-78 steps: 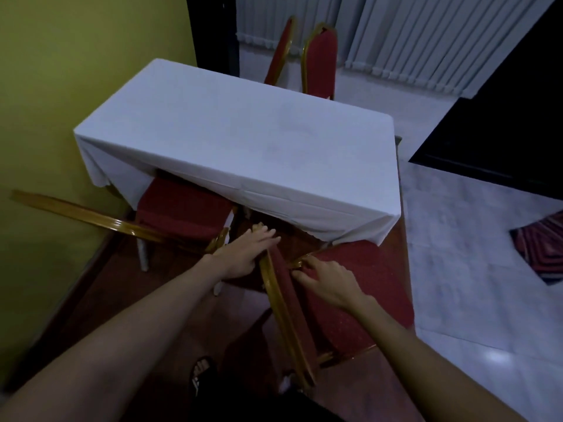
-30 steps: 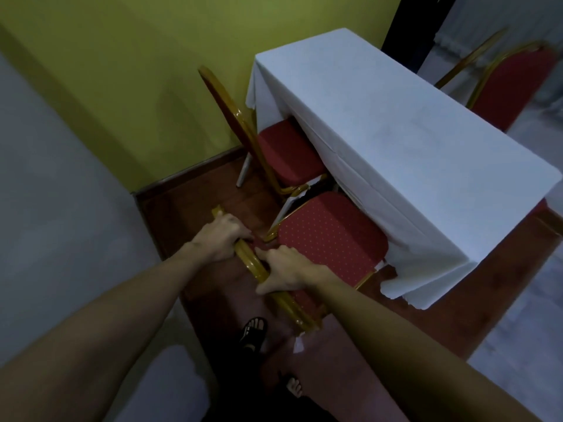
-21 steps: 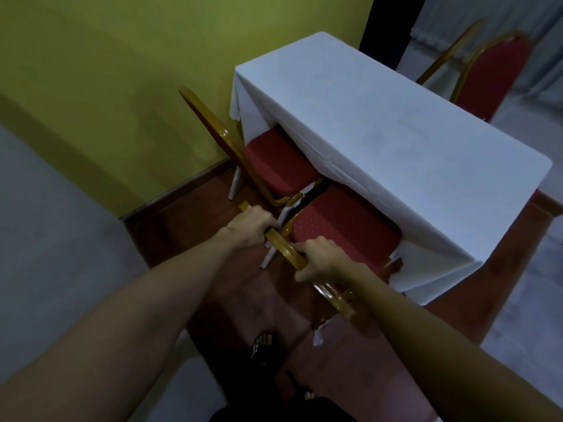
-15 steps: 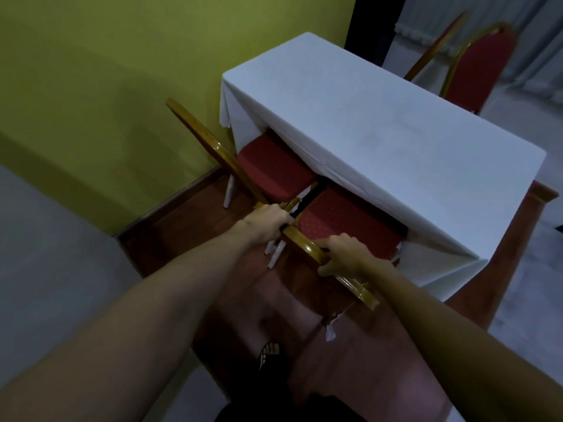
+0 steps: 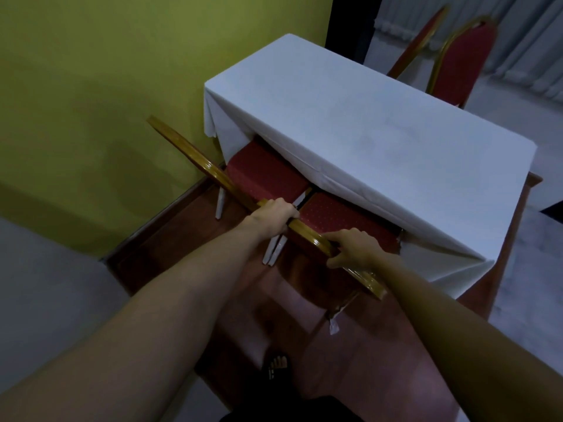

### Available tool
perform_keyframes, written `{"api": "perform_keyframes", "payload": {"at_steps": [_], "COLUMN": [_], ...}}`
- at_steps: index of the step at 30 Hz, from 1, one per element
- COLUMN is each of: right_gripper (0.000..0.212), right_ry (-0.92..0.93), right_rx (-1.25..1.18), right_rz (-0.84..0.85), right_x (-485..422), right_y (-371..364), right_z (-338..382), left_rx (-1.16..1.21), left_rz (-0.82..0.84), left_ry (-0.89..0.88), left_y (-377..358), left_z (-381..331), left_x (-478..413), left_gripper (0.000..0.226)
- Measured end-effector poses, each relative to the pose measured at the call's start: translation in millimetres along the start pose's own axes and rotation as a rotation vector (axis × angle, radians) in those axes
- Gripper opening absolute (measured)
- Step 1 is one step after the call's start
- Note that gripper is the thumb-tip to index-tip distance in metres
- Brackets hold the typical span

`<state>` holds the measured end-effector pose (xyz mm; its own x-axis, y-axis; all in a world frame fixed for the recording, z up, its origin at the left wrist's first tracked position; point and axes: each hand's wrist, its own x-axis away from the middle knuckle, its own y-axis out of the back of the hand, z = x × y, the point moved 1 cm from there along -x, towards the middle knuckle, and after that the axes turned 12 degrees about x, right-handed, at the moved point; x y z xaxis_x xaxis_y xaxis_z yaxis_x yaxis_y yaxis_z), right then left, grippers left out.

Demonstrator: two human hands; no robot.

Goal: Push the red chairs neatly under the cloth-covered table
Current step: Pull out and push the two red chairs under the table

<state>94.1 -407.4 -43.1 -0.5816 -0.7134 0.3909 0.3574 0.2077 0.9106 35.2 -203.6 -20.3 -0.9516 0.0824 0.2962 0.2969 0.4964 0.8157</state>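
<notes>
Here my left hand (image 5: 275, 216) and right hand (image 5: 355, 249) each have a closed grip on the gold backrest of the near red chair (image 5: 341, 219), its seat partly under the white-clothed table (image 5: 365, 117).

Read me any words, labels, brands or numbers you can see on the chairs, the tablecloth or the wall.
None can be read: the white tablecloth, the red chair seats, the gold chair back and the green wall carry no visible writing. The seats show only a dotted pattern.
</notes>
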Motion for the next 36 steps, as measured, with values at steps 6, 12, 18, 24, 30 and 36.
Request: {"api": "perform_keyframes", "payload": {"at_steps": [6, 12, 18, 24, 30, 36], "right_gripper": [0.067, 0.068, 0.071, 0.071, 0.069, 0.07], "right_ry": [-0.012, -0.002, -0.01, -0.017, -0.006, 0.022], "right_rx": [-0.001, -0.049, -0.052, -0.058, -0.054, -0.046], "right_rz": [0.037, 0.075, 0.091, 0.115, 0.122, 0.111], "right_x": [-1.8, 1.5, 1.1, 1.8, 2.1, 3.2], "right_y": [1.1, 1.0, 3.6, 5.4, 5.4, 4.7], "right_z": [-1.1, -2.6, -1.3, -0.4, -0.8, -1.2], "left_rx": [0.023, -0.03, -0.054, -0.07, -0.065, -0.021], "left_rz": [-0.006, 0.005, 0.004, -0.01, -0.01, -0.027], "left_ry": [0.009, -0.022, -0.014, -0.012, -0.007, -0.009], "left_y": [0.8, -0.9, -0.4, -2.4, -2.7, -7.8], "left_z": [2.6, 1.1, 0.3, 1.0, 2.4, 4.5], "left_x": [-1.7, -1.3, -1.6, -2.7, -3.0, -3.7], "left_gripper": [0.018, 0.017, 0.013, 0.021, 0.021, 0.029]}}
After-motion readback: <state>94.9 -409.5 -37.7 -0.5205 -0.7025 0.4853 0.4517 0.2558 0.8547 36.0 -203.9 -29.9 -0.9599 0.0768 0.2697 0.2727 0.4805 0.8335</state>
